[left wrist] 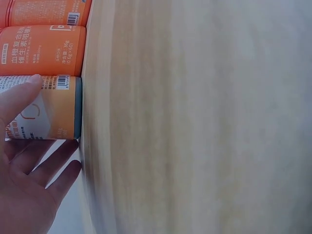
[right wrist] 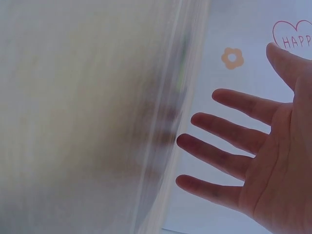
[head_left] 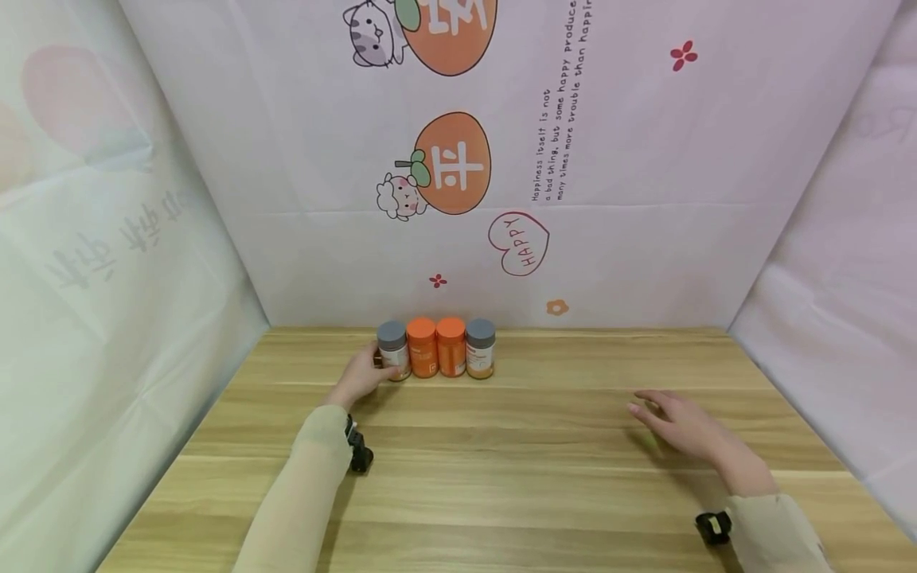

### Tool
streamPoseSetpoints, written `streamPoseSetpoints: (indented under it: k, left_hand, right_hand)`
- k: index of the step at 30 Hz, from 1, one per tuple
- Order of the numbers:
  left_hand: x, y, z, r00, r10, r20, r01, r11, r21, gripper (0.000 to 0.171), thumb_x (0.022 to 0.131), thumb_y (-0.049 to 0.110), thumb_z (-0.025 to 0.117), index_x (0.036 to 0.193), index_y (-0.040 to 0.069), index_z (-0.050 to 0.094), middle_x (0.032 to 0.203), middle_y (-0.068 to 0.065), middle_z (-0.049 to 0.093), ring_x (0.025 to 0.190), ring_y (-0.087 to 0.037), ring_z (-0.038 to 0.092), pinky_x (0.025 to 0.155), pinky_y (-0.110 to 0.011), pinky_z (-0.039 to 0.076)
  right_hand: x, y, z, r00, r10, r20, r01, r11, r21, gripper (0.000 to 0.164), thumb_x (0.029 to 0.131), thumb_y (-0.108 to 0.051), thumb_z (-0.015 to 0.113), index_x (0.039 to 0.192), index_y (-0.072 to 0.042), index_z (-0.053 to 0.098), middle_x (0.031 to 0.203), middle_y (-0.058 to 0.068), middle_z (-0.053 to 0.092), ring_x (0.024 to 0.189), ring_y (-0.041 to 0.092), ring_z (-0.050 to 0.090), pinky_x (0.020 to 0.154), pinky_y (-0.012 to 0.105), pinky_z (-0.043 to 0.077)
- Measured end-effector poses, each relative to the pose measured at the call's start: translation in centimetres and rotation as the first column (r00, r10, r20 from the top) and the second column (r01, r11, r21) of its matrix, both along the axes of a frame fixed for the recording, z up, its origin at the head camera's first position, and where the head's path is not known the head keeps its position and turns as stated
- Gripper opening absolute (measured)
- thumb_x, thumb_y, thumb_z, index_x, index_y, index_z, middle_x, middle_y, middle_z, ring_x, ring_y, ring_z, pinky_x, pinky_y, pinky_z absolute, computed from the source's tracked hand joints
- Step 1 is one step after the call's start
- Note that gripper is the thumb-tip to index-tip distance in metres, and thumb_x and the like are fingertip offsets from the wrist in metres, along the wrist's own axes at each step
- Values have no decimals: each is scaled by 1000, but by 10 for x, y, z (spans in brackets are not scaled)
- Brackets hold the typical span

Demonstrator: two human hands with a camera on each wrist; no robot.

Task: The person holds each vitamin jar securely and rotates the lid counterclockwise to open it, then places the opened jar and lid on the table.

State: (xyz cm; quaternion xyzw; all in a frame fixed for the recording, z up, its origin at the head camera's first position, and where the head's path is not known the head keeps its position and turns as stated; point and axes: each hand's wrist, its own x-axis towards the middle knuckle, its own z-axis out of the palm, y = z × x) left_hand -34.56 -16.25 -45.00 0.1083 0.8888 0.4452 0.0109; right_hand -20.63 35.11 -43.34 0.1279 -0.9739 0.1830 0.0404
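Four small jars stand side by side against the back wall. At the left end is a grey-lidded jar [head_left: 395,363] with a white and orange label. My left hand [head_left: 362,376] holds it, the thumb across its front and the fingers along its left side. Some fingertips are hidden behind it in the left wrist view. Beside it are an orange jar [head_left: 423,348] and a second orange jar [head_left: 451,348], then another grey-lidded jar [head_left: 480,350] at the right end. My right hand [head_left: 677,422] hovers above the table's right side, fingers extended and holding nothing.
The wood-grain table [head_left: 516,477] meets a white printed cloth backdrop [head_left: 630,263] behind the jars. Cloth panels also close off the left and right sides. Each wrist wears a small black camera.
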Motion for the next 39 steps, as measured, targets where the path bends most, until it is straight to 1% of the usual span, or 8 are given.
streamPoseSetpoints:
  k: [6, 11, 15, 20, 27, 33, 39]
  left_hand:
    - [2, 0, 0, 1000, 7, 14, -7, 1000, 9, 61, 85, 20, 71, 135, 1, 42, 130, -22, 53, 117, -36, 53, 98, -48, 42]
    - [0, -2, -4, 1000, 17, 9, -17, 1000, -3, 62, 84, 22, 72, 136, 2, 43, 130, -21, 54, 117, -35, 54, 98, -48, 43]
    - [-2, -2, -5, 999, 41, 10, -41, 999, -8, 63, 82, 24, 73, 135, 4, 44, 128, -19, 56, 115, -33, 55, 97, -47, 44]
    - [-2, -2, -4, 998, 63, 13, -62, 998, -17, 64, 81, 25, 75, 134, 5, 46, 125, -18, 58, 114, -33, 55, 96, -47, 43]
    - [1, -2, -1, 996, 85, 5, -85, 996, -21, 63, 78, 23, 75, 132, 5, 48, 125, -19, 58, 114, -33, 55, 96, -48, 43]
    - [3, -2, -1, 993, 116, 11, -115, 993, -12, 62, 77, 24, 75, 131, 8, 47, 126, -17, 58, 115, -32, 55, 96, -46, 44]
    - [7, -3, 2, 993, 118, 4, -118, 993, -8, 61, 76, 27, 75, 129, 11, 47, 120, -14, 59, 108, -29, 57, 91, -45, 46]
  right_hand:
    - [0, -1, 1, 1000, -1, -6, 1, 1000, 1, 53, 98, -38, 47, 128, 4, 53, 125, 31, 55, 112, 50, 52, 92, 61, 40]
    - [0, -1, 0, 1000, -4, 2, 4, 1000, 2, 53, 98, -39, 47, 128, 4, 53, 125, 31, 55, 113, 50, 51, 92, 61, 40]
    - [0, -1, 0, 1000, -3, 1, 3, 1000, 2, 53, 98, -39, 47, 128, 4, 54, 125, 31, 55, 113, 49, 52, 92, 60, 40]
    - [-1, -2, 0, 1000, 0, 2, 0, 1000, -4, 54, 98, -39, 46, 128, 4, 53, 123, 31, 57, 110, 48, 55, 91, 60, 41]
    - [-3, -3, 0, 1000, 6, 14, -6, 1000, 2, 56, 98, -41, 44, 130, 4, 52, 123, 31, 56, 109, 47, 56, 90, 60, 41]
    - [-5, -5, 1, 1000, 12, 9, -13, 1000, 8, 55, 98, -41, 45, 129, 4, 53, 122, 29, 58, 108, 45, 57, 90, 59, 42]
    - [-5, -9, 1, 1000, 23, 13, -23, 1000, 3, 56, 98, -42, 44, 129, 4, 53, 121, 29, 59, 107, 45, 58, 90, 59, 42]
